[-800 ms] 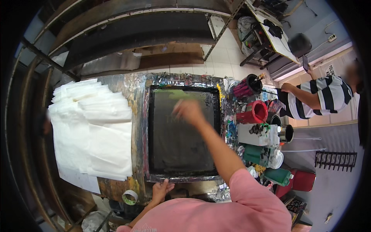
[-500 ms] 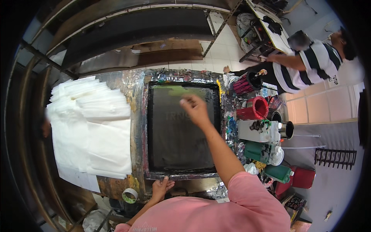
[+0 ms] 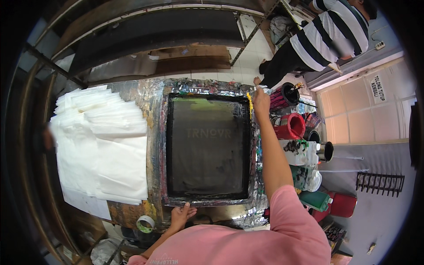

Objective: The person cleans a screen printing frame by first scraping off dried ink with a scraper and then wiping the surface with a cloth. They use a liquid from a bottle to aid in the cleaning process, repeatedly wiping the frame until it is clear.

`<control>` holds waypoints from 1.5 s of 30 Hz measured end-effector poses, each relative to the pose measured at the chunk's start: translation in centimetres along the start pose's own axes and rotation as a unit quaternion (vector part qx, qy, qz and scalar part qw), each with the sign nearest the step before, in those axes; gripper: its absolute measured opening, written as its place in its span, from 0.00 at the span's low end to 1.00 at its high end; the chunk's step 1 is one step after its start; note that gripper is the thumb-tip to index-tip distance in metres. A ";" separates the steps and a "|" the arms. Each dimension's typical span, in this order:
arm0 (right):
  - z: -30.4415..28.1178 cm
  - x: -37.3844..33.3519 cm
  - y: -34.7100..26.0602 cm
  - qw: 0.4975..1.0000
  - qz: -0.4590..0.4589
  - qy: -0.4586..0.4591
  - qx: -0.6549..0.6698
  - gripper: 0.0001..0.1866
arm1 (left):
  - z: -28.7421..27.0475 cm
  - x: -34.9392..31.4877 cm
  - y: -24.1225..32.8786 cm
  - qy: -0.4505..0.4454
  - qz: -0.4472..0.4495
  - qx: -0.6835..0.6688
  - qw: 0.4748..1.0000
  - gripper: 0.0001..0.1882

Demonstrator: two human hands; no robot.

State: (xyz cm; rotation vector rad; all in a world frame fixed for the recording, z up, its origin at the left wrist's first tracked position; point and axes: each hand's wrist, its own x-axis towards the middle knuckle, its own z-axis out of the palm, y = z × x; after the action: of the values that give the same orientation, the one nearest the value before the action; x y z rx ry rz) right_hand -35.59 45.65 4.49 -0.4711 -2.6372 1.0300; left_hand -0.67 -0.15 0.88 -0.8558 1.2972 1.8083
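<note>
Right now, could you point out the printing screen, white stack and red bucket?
Printing screen [image 3: 207, 159], head view: dark mesh.
White stack [image 3: 104, 154], head view: top sheet.
Red bucket [image 3: 282, 130], head view: outer wall.

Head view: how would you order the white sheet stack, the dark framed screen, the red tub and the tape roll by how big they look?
Largest to smallest:
1. White sheet stack and dark framed screen: too alike to rank
2. Red tub
3. Tape roll
</note>
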 end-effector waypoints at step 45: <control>2.2 4.8 -3.2 0.941 -0.140 -0.117 -0.285 0.11 | -0.6 0.5 -0.5 -0.009 -0.002 0.001 1.000 0.24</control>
State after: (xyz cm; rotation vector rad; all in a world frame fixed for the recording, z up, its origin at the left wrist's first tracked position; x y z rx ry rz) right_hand -41.45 43.93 5.78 -0.0707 -3.0844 0.2322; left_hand -0.44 -0.55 0.07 -0.8393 1.2854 1.8077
